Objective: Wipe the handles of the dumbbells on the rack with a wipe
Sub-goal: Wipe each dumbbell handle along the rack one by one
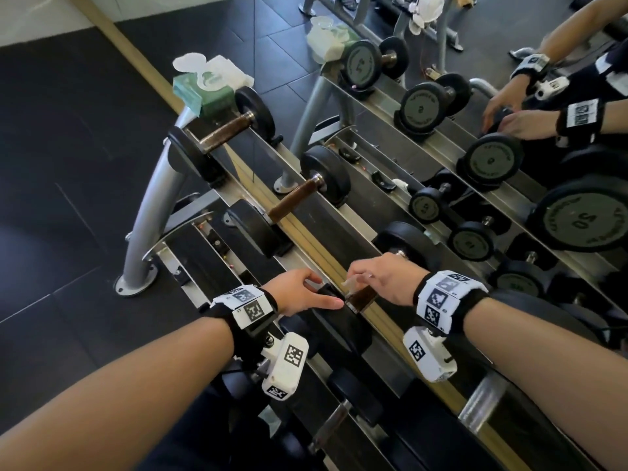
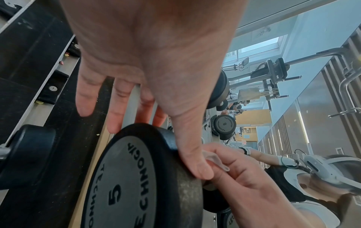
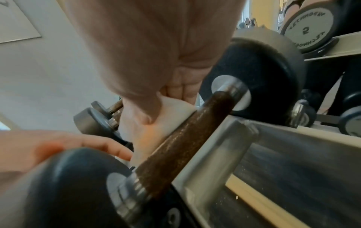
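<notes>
On the rack's top rail lies a dumbbell with black heads and a brown handle [image 1: 360, 298]. My left hand [image 1: 307, 294] rests on its near head [image 2: 132, 177], marked 5, fingers straight over the rim [image 2: 162, 123] and thumb along the edge. My right hand [image 1: 368, 277] grips a white wipe [image 3: 162, 121] and holds it against the brown handle [image 3: 185, 143] from above. The left wrist view shows the right hand [image 2: 236, 172] pinching a fold of the wipe [image 2: 216, 160] beside my left thumb. Most of the wipe is hidden under the fingers.
Two more brown-handled dumbbells [image 1: 224, 136] [image 1: 294, 200] lie further left on the rail. A green pack of wipes [image 1: 207, 90] sits on the rack's left end. A mirror [image 1: 475, 113] behind doubles everything. Lower tiers hold more dumbbells [image 1: 350, 389]. The grey rack leg [image 1: 149, 212] stands on black floor.
</notes>
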`<state>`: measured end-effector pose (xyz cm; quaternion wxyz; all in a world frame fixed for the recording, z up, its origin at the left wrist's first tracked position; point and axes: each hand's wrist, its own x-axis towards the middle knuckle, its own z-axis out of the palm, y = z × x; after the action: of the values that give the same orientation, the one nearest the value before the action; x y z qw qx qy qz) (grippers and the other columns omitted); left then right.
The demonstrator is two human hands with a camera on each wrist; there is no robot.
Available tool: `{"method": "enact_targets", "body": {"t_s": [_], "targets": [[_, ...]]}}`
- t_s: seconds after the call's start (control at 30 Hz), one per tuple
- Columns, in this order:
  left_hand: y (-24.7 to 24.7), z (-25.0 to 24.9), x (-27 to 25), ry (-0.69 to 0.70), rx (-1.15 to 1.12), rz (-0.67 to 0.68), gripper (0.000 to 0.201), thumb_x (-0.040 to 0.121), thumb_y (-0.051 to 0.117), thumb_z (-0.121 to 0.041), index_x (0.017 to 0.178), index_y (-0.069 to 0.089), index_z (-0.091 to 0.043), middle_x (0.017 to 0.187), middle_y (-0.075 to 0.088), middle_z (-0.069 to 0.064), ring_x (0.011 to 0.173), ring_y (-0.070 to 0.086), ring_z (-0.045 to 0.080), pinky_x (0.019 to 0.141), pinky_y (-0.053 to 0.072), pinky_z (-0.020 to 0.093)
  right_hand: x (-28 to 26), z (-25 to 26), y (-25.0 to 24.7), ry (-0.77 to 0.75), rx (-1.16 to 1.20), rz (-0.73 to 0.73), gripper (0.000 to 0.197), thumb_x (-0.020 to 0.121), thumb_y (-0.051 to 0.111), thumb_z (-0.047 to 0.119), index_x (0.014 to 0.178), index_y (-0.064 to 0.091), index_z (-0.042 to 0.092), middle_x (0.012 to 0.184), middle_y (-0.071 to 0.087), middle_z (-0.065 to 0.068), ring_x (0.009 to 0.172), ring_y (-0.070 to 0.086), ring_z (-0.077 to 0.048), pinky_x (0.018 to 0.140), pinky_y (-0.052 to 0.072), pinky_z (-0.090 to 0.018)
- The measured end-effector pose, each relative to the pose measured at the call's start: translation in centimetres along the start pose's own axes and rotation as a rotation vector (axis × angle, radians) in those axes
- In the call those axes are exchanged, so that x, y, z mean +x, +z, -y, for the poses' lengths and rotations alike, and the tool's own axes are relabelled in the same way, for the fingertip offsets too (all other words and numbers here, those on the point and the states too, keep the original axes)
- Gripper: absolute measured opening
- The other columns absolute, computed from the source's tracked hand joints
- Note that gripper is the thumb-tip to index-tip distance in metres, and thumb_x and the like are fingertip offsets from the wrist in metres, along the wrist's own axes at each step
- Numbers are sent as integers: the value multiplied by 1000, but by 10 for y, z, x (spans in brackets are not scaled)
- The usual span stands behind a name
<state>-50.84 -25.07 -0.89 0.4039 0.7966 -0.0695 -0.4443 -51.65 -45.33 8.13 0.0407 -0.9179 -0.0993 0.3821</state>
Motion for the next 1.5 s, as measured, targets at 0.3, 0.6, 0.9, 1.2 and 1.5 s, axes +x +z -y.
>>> {"method": "enact_targets", "body": {"t_s": [0.3,0.6,0.9,1.2,1.5], "targets": [[1,-5,-6,-60,-59,-3,83,66,78,-61,136,46,-29,113,65,-3,89,70,12,82,60,41,2,-20,-9,60,-54,-100,24,97,53,29,118,61,38,104,69,4,97,65,-17,92,52,-36],[0,-7,-10,-65,-91,24,84,69,78,-58,139,42,-30,122,62,-1,88,71,13,85,59,45,5,-29,-8,68,-2,-68,25,100,52,31,121,66,37,113,67,6,107,62,-14,100,47,-32],[4,-4,-10,-66,-74,3,85,68,77,-62,138,44,-28,120,64,-2,89,70,11,84,59,44,12,3,13,-84,-38,-29,25,102,48,21,118,64,30,106,66,7,99,61,-11,89,46,-26],[3,-2,-8,-58,-63,0,81,67,76,-64,134,46,-29,113,65,-6,87,71,10,81,61,41,5,-5,-5,36,-139,-55,27,97,53,15,118,62,28,111,66,0,105,63,-20,96,52,-38],[2,-2,-9,-55,-45,6,80,69,75,-63,135,45,-29,115,65,-6,87,71,10,82,60,43,0,-15,-4,102,-128,-71,35,94,53,9,122,61,30,112,66,-4,103,63,-24,94,49,-34]]}}
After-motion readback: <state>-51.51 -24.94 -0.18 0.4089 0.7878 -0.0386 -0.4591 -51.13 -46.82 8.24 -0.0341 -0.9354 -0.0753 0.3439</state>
